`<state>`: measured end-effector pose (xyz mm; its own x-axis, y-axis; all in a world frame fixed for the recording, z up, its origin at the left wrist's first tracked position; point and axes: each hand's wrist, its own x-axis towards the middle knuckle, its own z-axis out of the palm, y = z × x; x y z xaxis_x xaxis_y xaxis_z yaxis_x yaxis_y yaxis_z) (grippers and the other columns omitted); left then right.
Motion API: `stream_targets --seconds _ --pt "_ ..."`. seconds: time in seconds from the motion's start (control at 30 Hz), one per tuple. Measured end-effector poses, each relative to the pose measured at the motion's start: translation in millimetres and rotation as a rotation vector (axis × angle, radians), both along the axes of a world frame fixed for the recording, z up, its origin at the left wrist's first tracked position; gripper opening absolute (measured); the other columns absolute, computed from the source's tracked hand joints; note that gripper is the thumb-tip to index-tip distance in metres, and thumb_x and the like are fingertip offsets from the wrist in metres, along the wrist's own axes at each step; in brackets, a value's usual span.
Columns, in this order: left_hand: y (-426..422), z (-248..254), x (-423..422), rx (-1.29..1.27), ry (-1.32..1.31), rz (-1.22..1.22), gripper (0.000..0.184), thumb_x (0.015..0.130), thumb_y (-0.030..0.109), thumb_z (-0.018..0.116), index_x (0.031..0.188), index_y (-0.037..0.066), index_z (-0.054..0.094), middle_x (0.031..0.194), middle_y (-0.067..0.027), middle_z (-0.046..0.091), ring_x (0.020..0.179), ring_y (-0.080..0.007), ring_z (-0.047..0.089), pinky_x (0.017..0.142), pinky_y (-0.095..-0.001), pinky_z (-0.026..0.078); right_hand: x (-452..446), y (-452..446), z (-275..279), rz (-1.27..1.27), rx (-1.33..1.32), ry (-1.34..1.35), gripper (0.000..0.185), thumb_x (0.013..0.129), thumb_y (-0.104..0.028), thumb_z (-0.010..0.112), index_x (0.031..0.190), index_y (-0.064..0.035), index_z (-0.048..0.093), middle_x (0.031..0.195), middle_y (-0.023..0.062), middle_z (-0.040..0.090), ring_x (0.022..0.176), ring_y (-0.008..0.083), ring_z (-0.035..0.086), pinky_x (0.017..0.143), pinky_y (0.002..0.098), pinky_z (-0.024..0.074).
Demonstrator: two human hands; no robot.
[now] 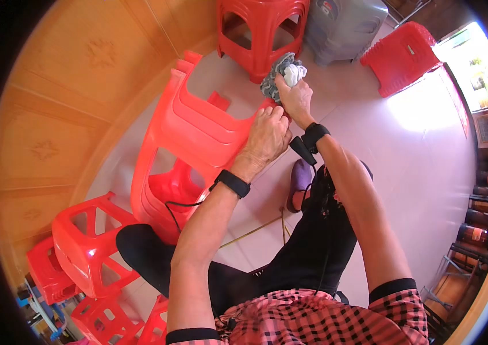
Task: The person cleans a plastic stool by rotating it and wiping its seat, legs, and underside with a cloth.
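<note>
A red plastic stool (198, 126) lies tipped on its side in front of me, its legs pointing up and away. My left hand (267, 133) has its fingers curled over the end of one stool leg. Just beyond it, my right hand (295, 100) grips a crumpled grey and white cloth (278, 75) at the tip of that same leg. The two hands are close together. Both wrists wear black bands, with a black piece hanging at the right one.
Red stools stand at the top (261, 29) and lower left (91, 247). Beside the top one are grey stools (341, 29) and a red stack (402, 57). A wooden panel (71, 103) lines the left; shelves with jars (476, 234) line the right.
</note>
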<state>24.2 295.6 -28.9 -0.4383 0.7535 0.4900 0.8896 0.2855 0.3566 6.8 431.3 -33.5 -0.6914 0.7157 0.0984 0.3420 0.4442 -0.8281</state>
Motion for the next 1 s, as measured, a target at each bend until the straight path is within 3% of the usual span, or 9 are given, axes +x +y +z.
stream_targets --seconds 0.37,0.43,0.57,0.67,0.83,1.0 --pt "-11 6 -3 -0.019 -0.044 -0.09 0.007 0.072 0.006 0.059 0.074 0.0 0.056 0.081 -0.0144 0.05 0.081 -0.0316 0.052 0.073 -0.0432 0.043 5 3 4 0.009 -0.159 -0.126 0.066 0.074 -0.053 0.056 0.095 0.0097 0.062 0.094 0.0326 0.061 0.098 0.0442 0.058 0.087 0.0451 0.0441" --pt "-17 13 -3 0.235 -0.069 -0.052 0.009 0.073 0.003 0.058 0.081 -0.001 0.055 0.081 -0.014 0.049 0.08 -0.0315 0.052 0.073 -0.0418 0.044 6 3 8 0.029 -0.153 -0.119 0.065 0.075 -0.053 0.054 0.094 0.0088 0.062 0.093 0.0322 0.061 0.096 0.0449 0.058 0.087 0.0458 0.044" --pt "-67 11 -16 0.231 -0.157 0.07 0.011 0.076 0.002 0.056 0.086 -0.002 0.055 0.08 -0.0135 0.05 0.078 -0.0309 0.052 0.072 -0.04 0.044 8 -1 11 0.027 -0.162 -0.057 0.066 0.074 -0.053 0.054 0.094 0.0103 0.062 0.094 0.0328 0.061 0.096 0.0447 0.059 0.087 0.0453 0.0444" --pt "-91 -1 -26 0.063 -0.223 0.108 0.01 0.077 0.006 0.057 0.083 -0.002 0.056 0.082 -0.0138 0.05 0.082 -0.0317 0.051 0.074 -0.0408 0.044 3 5 1 0.001 -0.165 -0.09 0.065 0.074 -0.052 0.054 0.095 0.0086 0.062 0.095 0.0317 0.061 0.096 0.0443 0.059 0.086 0.0451 0.0445" --pt "-92 7 -30 -0.037 -0.119 0.055 0.009 0.076 0.005 0.058 0.08 -0.001 0.053 0.079 -0.0143 0.046 0.079 -0.0315 0.05 0.071 -0.0415 0.043 6 1 2 -0.021 -0.128 -0.119 0.062 0.075 -0.051 0.053 0.096 0.0067 0.062 0.094 0.0306 0.062 0.096 0.0443 0.059 0.086 0.0456 0.0443" --pt "-104 -1 -24 0.075 -0.058 0.029 0.013 0.075 0.003 0.058 0.087 -0.001 0.055 0.082 -0.0132 0.048 0.082 -0.0309 0.05 0.072 -0.0415 0.043 5 -1 5 0.004 -0.147 -0.041 0.066 0.073 -0.051 0.055 0.095 0.0115 0.061 0.094 0.0343 0.06 0.098 0.0439 0.058 0.087 0.045 0.0441"
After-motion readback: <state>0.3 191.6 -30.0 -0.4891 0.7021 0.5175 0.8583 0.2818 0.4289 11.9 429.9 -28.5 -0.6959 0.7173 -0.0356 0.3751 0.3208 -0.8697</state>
